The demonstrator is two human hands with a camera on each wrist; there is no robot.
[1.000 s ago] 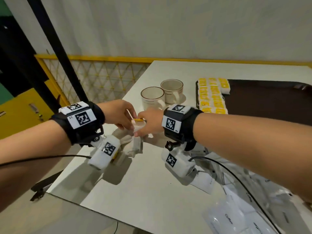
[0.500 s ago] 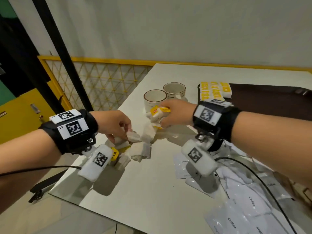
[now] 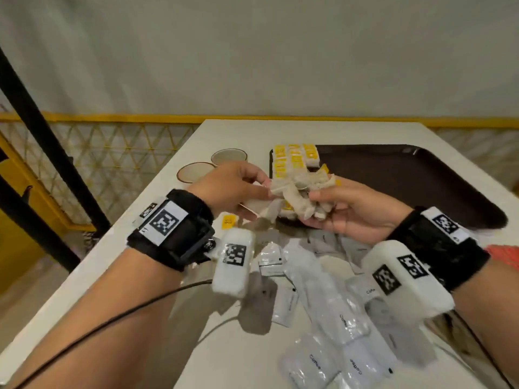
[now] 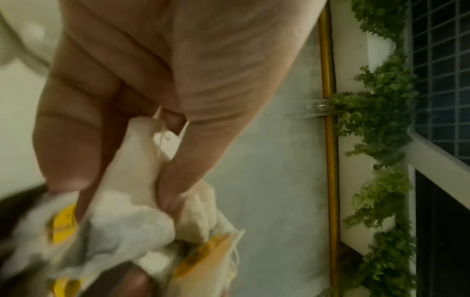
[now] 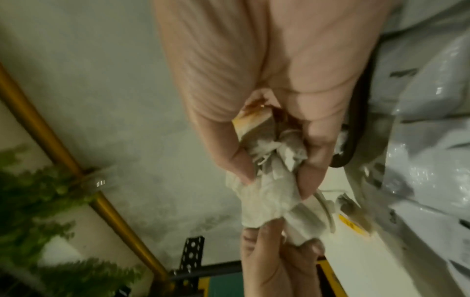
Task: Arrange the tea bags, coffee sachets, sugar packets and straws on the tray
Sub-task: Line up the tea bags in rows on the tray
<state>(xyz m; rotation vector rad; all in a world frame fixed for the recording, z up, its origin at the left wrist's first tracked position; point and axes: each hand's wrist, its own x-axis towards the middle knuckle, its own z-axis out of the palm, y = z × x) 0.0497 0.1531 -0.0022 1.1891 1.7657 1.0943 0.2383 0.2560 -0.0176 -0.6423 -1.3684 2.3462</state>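
Both hands hold a bunch of white tea bags (image 3: pixel 297 192) with yellow tags above the near left corner of the dark brown tray (image 3: pixel 421 181). My right hand (image 3: pixel 323 203) cups and grips most of the bunch (image 5: pixel 269 180). My left hand (image 3: pixel 261 186) pinches tea bags (image 4: pixel 132 180) at the bunch's left side. Rows of yellow-tagged tea bags (image 3: pixel 295 161) lie along the tray's left edge. White coffee sachets (image 3: pixel 331 327) lie heaped on the table below my wrists. One yellow tag (image 3: pixel 228 221) lies on the table under my left hand.
Two white cups (image 3: pixel 196 172) (image 3: pixel 229 157) stand left of the tray. Something orange-red (image 3: pixel 505 255) shows at the right edge. The white table (image 3: pixel 134 248) ends at left above a yellow mesh railing (image 3: pixel 112 153) and a black post (image 3: pixel 56 153).
Both hands rose from the table's left side and moved right toward the tray. The right hand now holds a larger bunch of tea bags, and the left hand pinches it too.
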